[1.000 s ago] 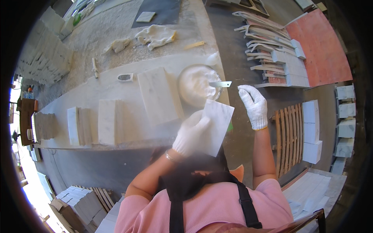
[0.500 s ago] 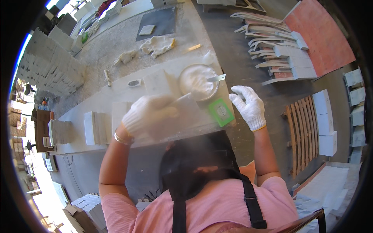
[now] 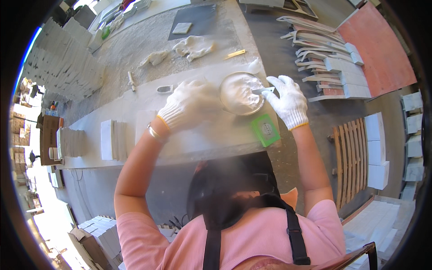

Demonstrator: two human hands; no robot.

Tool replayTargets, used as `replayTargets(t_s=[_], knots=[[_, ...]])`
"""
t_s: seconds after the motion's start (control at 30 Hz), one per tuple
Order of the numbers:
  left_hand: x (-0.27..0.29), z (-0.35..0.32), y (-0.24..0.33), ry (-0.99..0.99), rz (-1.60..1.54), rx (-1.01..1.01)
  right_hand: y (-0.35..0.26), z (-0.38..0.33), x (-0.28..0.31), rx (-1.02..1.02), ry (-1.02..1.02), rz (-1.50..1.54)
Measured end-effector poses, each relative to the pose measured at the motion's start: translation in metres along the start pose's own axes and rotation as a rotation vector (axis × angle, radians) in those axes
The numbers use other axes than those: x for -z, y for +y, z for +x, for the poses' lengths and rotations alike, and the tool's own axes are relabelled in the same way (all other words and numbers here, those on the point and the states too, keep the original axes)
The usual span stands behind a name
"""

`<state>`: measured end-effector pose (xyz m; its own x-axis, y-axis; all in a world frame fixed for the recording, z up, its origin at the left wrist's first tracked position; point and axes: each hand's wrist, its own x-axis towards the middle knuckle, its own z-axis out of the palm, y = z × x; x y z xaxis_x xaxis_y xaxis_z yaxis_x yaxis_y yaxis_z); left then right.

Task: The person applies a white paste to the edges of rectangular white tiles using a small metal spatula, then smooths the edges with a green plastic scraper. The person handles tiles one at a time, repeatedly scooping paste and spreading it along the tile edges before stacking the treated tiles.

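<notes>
Right hand (image 3: 290, 103): thumb and fingers apart at the handle of the metal scraper (image 3: 267, 90), whose far end rests in white paste (image 3: 240, 92) within the round bowl (image 3: 245, 114). Left hand (image 3: 186, 105): blurred, left of the bowl; I cannot tell its grip. Green box (image 3: 265, 130): on the table (image 3: 112, 103), nearer me than the bowl.

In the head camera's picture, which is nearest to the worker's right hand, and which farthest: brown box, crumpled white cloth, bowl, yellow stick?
Measured from the right hand:
1. Bowl: just left of it.
2. Yellow stick: beyond the bowl.
3. Crumpled white cloth: left of the stick.
4. Brown box: far left.
</notes>
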<state>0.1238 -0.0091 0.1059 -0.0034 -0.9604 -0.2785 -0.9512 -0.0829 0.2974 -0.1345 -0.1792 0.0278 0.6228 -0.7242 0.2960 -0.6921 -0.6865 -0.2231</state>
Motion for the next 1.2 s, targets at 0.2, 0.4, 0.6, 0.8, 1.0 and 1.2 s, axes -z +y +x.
replayTargets(t_s=[0.2, 0.4, 0.6, 0.8, 1.0, 1.2], knots=[[-0.032, -0.042, -0.003, 0.300, 0.035, -0.066, -0.004, 0.029, -0.008, -0.030, -0.408, -0.058], [-0.044, -0.044, -0.025, 0.314, -0.043, -0.157, -0.010, 0.002, 0.034, -0.042, -0.095, 0.387], [-0.031, -0.035, -0.038, 0.203, -0.093, -0.228, -0.050, -0.011, 0.033, 0.002, -0.442, 1.046], [-0.025, -0.037, -0.033, 0.202, -0.046, -0.213, -0.068, -0.003, 0.005, 0.081, -0.548, 1.041], [-0.029, -0.036, -0.037, 0.220, -0.086, -0.234, -0.068, -0.015, 0.012, 0.237, -0.372, 0.839], [-0.035, -0.035, -0.040, 0.256, -0.067, -0.232, -0.076, -0.036, 0.019, 0.250, -0.218, 0.698]])
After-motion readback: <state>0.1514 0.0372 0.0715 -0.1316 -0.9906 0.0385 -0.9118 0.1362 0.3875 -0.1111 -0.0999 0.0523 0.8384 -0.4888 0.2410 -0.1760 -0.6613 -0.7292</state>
